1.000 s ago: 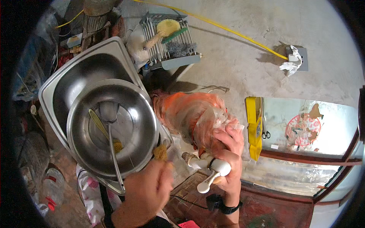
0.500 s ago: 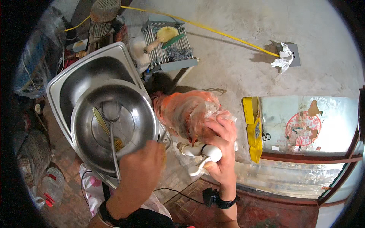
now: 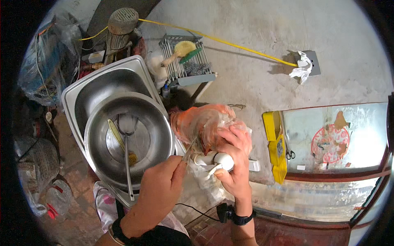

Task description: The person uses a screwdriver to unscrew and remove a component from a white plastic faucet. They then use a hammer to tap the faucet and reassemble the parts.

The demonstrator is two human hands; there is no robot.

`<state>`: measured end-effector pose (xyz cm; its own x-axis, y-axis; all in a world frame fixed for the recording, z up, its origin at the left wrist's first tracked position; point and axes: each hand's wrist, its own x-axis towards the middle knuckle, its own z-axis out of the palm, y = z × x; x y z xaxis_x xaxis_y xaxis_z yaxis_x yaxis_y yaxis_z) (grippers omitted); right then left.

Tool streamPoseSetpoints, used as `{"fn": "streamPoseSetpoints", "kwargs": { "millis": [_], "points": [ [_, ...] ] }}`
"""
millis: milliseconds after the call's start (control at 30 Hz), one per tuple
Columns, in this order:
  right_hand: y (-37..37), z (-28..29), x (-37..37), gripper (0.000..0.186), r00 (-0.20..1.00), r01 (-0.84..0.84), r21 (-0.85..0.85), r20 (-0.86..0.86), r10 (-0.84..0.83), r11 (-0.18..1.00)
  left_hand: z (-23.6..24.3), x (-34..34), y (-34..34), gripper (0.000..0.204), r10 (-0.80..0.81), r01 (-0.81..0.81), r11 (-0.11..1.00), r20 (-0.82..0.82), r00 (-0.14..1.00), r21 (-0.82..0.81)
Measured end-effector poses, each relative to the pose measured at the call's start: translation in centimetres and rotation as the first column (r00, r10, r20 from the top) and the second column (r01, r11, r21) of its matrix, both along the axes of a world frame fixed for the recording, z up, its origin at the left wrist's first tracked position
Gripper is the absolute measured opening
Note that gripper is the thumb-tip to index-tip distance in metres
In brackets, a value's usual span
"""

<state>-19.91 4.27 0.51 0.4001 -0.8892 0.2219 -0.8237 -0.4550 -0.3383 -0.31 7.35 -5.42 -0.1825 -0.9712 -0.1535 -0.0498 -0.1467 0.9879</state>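
Note:
My right hand (image 3: 236,158) is wrapped round a white plastic tap (image 3: 223,161), thumb by its lever and fingers reaching over the body. Behind it bulges orange material in clear plastic wrap (image 3: 201,121), touching or close to those fingers. My left hand (image 3: 162,182) is closed just left of the tap's outlet. A thin greyish strip (image 3: 189,148) sticks up from its fingers; its kind is unclear. Beside that hand, a steel basin (image 3: 96,135) rests over the sink (image 3: 74,98). Inside the basin lie a long-handled metal utensil (image 3: 127,160) and a yellow-green handled brush (image 3: 116,133).
A grey wall rack (image 3: 197,78) holds a round brush, a green brush and a steel scourer. A yellow cable (image 3: 230,44) runs to a wall socket (image 3: 314,63). Scissors (image 3: 290,154) hang by a yellow holder (image 3: 273,143). A plastic bottle (image 3: 59,199) lies at lower left.
My left hand has moved from the basin's rim toward the tap, and the thin strip now shows in its fingers. The right hand stays on the tap. The whole view has shifted slightly.

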Motion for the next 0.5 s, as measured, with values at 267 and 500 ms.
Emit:
{"fn": "streamPoseSetpoints", "kwargs": {
  "millis": [267,500],
  "points": [
    [0.1,-0.1,-0.5,0.050,1.000,-0.012,0.002,-0.007,0.012,1.000,0.6,-0.2,1.0,0.027,-0.018,0.151,0.946,-0.417,0.909,0.288],
    [0.2,-0.1,-0.4,0.051,1.000,-0.015,-0.006,-0.021,0.015,1.000,-0.4,0.1,1.5,0.022,0.095,0.436,0.773,-0.764,0.639,0.461]
  ]
}}
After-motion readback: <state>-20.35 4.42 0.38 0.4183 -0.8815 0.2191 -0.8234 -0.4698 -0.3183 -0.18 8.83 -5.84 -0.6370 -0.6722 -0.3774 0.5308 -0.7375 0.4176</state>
